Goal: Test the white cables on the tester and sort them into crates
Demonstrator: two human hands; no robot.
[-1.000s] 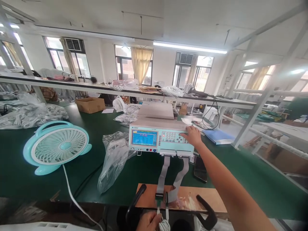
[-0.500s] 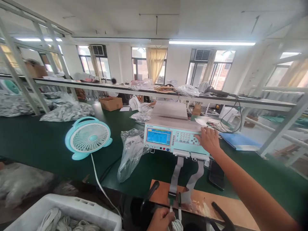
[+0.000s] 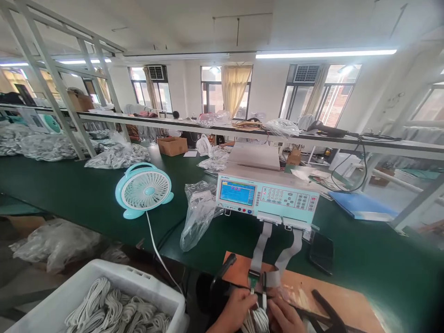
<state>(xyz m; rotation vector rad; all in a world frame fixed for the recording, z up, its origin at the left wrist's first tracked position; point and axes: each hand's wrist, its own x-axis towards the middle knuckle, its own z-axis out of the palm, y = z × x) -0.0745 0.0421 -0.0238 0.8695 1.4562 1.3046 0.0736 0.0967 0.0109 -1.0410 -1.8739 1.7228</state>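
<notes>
Low in the view, my left hand (image 3: pixel 236 307) pinches a coiled white cable (image 3: pixel 258 320) close to its plug, which meets a small green connector board (image 3: pixel 254 280). My right hand (image 3: pixel 285 317) is closed at the cable's other end, by the second plug; its fingertips are partly hidden. Two grey ribbon cables (image 3: pixel 261 247) run from these connectors up to the front of a bench cable tester (image 3: pixel 267 192). The tester's blue screen (image 3: pixel 237 193) shows pink characters. Beneath the connectors lies a wooden board (image 3: pixel 338 296).
A white bin (image 3: pixel 145 282) of coiled cables stands at lower left. On the green table (image 3: pixel 381 259) are a turquoise fan (image 3: pixel 144 190), a plastic bag (image 3: pixel 197 217), a dark phone (image 3: pixel 321 252) and a blue folder (image 3: pixel 362 206). A shelf (image 3: pixel 194 130) crosses behind.
My right hand has left the tester's key panel and come down to the cable beside my left hand. Pink characters have appeared on the screen. The view has shifted left and slightly down.
</notes>
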